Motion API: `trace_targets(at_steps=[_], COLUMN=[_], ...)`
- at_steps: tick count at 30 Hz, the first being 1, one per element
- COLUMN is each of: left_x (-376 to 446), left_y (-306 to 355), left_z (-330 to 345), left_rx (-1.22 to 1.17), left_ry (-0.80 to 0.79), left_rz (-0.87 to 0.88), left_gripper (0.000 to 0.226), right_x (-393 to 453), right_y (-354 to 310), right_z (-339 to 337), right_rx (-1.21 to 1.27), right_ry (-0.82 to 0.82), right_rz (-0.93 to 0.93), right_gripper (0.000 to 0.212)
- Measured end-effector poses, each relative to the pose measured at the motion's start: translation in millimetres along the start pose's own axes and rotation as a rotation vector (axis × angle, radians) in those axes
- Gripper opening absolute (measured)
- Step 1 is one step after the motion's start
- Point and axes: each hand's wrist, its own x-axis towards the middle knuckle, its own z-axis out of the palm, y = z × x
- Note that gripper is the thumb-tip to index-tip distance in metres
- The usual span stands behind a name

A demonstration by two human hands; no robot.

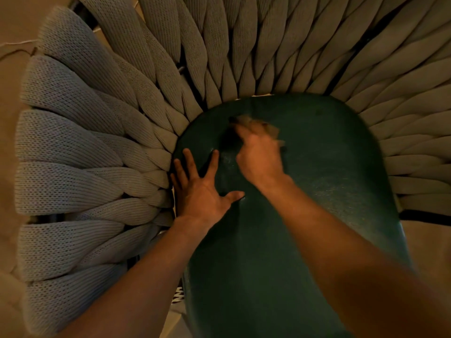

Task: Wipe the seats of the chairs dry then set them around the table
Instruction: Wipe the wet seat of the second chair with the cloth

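From the head view, the wiping step is in hand: the right hand (258,152) is blurred over the far part of the dark green seat (317,191), its fingers curled round a small tan cloth (266,126) and pressing it to the surface close to where the seat meets the backrest. The left hand (202,189) lies flat on the seat's left edge, fingers straight and spread with the thumb out to the side, seemingly steadying the chair. The seat fills the middle of the view, directly below the person, ringed on the far side and both flanks by the thick woven grey straps (97,132) of the chair's back and arms. The next move probably calls for dragging the cloth over the near and right parts of the seat, where faint speckling could be moisture, though that is hard to tell. The straps crowd the seat's rim, so the edges may be awkward to reach. Beige floor (14,32) shows at the left; no table is in view.
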Motion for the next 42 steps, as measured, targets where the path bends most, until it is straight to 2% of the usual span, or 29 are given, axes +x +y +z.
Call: trace_targets(at_steps=[4,11,19,24,29,32,36,42], left_x=[0.3,-0.8,-1.4,-4.3,-27.8,-56.1,-93.8,-127.8], left_y=[-1.3,-0.3,1.8,6.4,19.5,31.0,37.5,28.2], left_z=[1.2,0.5,-2.1,-5.6,5.0,20.3,44.4,65.2], left_rx=[0.011,-0.029,-0.011,-0.004,0.002,0.005,0.039,0.118], left_ry=[0.014,0.033,-0.04,-0.064,0.024,0.055,0.007,-0.001], left_rz=[0.012,0.004,-0.038,-0.042,0.025,0.144,0.225,0.265], left_gripper=[0.104,0.105,0.106,0.104,0.085,0.079,0.082,0.089], right_x=[9.6,28.1,35.5,16.7,-31.3,-74.8,-138.1,-241.1], right_y=[-45.8,-16.3,73.7,132.4,166.6,174.2,167.9,101.1], right_z=[11.5,5.7,-31.8,-56.3,-65.1,-71.9,-74.6,-58.2], right_rx=[0.02,-0.225,-0.204,-0.209,-0.249,-0.249,-0.249,-0.142], right_ry=[-0.137,-0.191,0.062,0.137,0.189,0.177,0.13,0.017], right_rz=[-0.243,-0.371,-0.036,0.193,0.323,0.389,0.466,0.539], right_gripper=[0.059,0.054,0.049,0.051,0.056,0.061,0.069,0.082])
